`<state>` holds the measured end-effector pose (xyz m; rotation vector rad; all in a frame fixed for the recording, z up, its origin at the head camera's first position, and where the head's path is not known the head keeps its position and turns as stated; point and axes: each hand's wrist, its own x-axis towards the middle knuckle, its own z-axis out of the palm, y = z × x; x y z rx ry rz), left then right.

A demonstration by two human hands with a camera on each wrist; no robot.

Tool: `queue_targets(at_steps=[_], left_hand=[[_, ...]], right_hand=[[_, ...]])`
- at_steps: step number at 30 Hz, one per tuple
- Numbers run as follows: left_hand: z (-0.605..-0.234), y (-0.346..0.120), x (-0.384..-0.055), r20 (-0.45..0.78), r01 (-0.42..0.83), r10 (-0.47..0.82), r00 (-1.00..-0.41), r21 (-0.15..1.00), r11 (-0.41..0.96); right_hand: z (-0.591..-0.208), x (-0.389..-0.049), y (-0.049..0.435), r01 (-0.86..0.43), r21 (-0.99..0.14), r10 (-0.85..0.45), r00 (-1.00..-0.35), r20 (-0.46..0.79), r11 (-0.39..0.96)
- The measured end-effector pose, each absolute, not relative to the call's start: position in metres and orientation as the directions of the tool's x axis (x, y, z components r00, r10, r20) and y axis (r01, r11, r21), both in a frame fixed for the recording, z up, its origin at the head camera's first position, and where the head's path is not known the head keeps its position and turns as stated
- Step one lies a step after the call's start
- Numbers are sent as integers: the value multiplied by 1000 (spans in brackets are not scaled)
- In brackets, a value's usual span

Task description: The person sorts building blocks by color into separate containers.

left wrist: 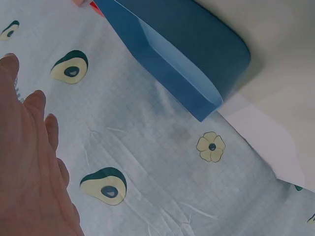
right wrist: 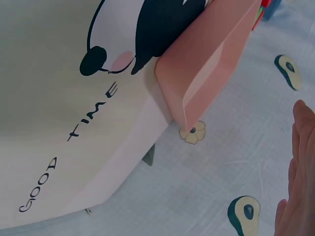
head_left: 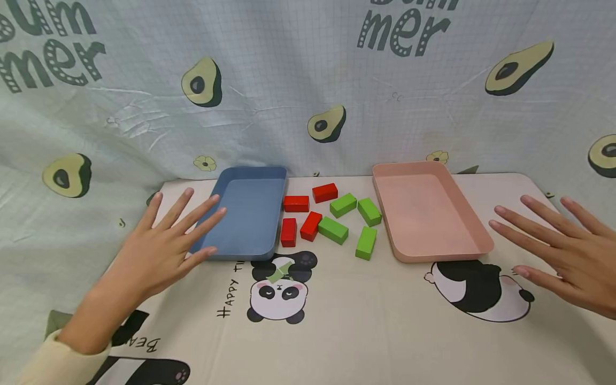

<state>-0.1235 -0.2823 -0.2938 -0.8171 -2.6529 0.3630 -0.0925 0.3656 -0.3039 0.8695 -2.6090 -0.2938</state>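
Observation:
My left hand (head_left: 166, 248), fingers spread and holding nothing, hovers at the left side of the blue tray (head_left: 245, 214), overlapping its edge in the head view. To the right of the pink tray (head_left: 433, 214), my right hand (head_left: 568, 248) is spread the same way and also holds nothing. Between the two trays lie several red blocks (head_left: 289, 232) and several green blocks (head_left: 333, 230) in a loose cluster. The red ones sit nearer the blue tray, the green ones nearer the pink tray. Both trays show bare bottoms.
The table (head_left: 337, 331) wears a pale cover printed with pandas and lettering. Behind it hangs a light cloth (head_left: 269, 69) with avocado prints, close to the trays' far edges. A cream sleeve (head_left: 67, 358) covers my left forearm.

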Motion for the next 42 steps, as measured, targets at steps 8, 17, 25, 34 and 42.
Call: queue_targets(at_steps=[8, 17, 25, 34, 42], left_hand=[[-301, -273, -126, 266, 529, 593, -760, -275, 803], [-310, -258, -131, 311, 595, 618, -722, -176, 784], [-315, -238, -137, 304, 627, 622, -722, -94, 773], [-320, -210, -146, 290, 677, 643, -708, 20, 736], [-326, -186, -156, 278, 724, 683, -675, 71, 686]], right_hand=[[-305, -95, 364, -556, 299, -628, -727, 276, 775], [-310, -99, 361, -558, 301, -627, -745, 229, 773], [-314, -105, 361, -600, 274, -658, -707, 257, 752], [-320, -111, 366, -587, 252, -638, -729, 249, 769], [-325, -115, 370, -560, 255, -612, -755, 236, 788]])
